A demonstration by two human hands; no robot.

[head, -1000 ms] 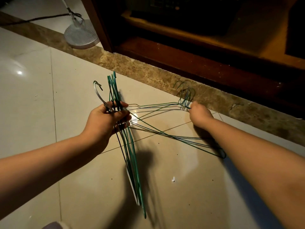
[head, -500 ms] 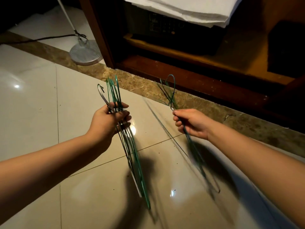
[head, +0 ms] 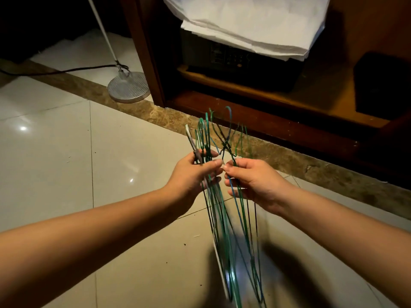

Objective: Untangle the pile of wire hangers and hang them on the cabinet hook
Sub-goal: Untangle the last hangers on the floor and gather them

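Both hands are raised over the floor, in front of the cabinet. Left hand: fingers curled, clamped round the necks of one bunch of hangers. Right hand: thumb and curled fingers pinch a second bunch just beside it. Thumb tips nearly touch. Hooks point up, crossing above the hands; wire bodies hang down, lower ends blurred. Lamp base left of cabinet; white cloth inside.

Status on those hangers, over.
Left hand grips one bunch of hangers below the hooks. Right hand grips a second bunch, hands close together. None hung; cabinet hook not in view.
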